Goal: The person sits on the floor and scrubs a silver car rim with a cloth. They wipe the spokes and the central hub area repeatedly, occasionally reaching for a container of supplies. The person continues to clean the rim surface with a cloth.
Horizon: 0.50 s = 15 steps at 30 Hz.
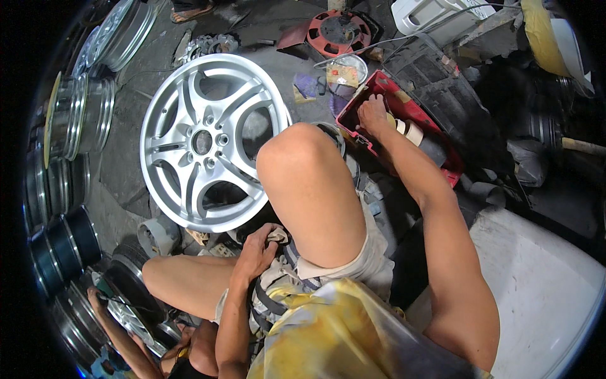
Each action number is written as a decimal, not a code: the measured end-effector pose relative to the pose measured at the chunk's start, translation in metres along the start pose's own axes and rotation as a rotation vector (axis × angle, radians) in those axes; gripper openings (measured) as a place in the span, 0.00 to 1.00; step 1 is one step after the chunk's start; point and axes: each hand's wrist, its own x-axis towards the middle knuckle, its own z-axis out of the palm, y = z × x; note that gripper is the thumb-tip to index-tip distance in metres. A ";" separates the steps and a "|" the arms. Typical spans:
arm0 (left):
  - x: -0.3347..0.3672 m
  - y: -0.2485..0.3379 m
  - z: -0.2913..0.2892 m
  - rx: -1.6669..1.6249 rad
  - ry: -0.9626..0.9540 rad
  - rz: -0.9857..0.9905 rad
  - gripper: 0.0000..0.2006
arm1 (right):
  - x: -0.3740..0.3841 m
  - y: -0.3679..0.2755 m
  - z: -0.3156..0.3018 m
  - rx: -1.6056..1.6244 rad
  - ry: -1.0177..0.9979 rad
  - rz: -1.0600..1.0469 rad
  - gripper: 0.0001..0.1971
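Note:
A silver alloy wheel rim (175, 150) with forked spokes lies face up in front of me, left of my raised knee. My left hand (257, 250) rests by my lap near the rim's lower edge, its fingers closed round a crumpled beige piece (276, 235), cloth or paper, I cannot tell which. To the right, my right hand (373, 114) reaches into a red plastic bin (449, 146) with its fingers curled down. Whatever those fingers hold, if anything, is hidden. Beside that hand, pale rolls that look like tape (413, 134) lie in the bin.
Several wheel rims (79, 120) stand stacked along the left. Another person's arm (126, 328) shows at lower left by more rims. A red round slotted part (339, 33) lies at the back. A white panel (536, 284) is at my right, and a grey cup (158, 235) sits below the rim.

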 end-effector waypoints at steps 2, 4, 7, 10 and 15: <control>-0.001 0.000 0.000 -0.011 -0.005 -0.031 0.16 | -0.009 -0.009 -0.007 -0.022 -0.030 0.029 0.13; -0.001 0.003 0.000 -0.016 -0.013 -0.053 0.16 | -0.007 -0.017 -0.002 -0.012 -0.042 0.043 0.13; 0.003 0.003 -0.002 -0.003 -0.013 -0.026 0.16 | 0.005 -0.018 0.025 0.024 -0.002 0.069 0.13; 0.000 0.002 -0.003 0.004 -0.010 -0.013 0.16 | -0.002 -0.014 0.022 0.094 0.094 0.155 0.15; 0.001 0.006 -0.002 0.002 -0.001 -0.037 0.16 | -0.023 0.040 0.023 0.780 0.183 0.328 0.20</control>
